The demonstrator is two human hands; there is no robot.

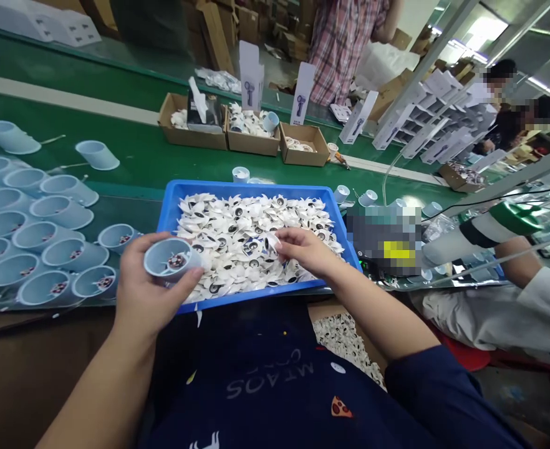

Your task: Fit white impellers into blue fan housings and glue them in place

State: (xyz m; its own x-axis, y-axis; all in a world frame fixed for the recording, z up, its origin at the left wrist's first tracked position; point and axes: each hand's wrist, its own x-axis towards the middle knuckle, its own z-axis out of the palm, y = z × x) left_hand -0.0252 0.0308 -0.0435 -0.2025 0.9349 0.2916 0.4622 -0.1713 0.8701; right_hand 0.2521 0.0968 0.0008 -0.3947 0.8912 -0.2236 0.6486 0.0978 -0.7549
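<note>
My left hand (139, 284) is wrapped round a light blue plastic cylinder (156, 255), its open end facing me, with a small part with coloured wires inside. Over a blue tray (169, 209), my right hand (300, 249) pinches a small white fan blade piece (270, 243) with a dark centre. Many similar white fan blade pieces (237, 212) fill the tray under both hands. Left of my left hand, several more light blue cylinders (60, 215) stand in rows, most with wired parts inside.
Cardboard boxes (256, 143) with white parts line the green bench (135, 178) beyond the tray. White printed cartons (305, 87) stand there too. At right, a co-worker's arm (518, 255) is near a large white bottle-like object with a green end (453, 243). A box of blades (345, 337) is below the bench.
</note>
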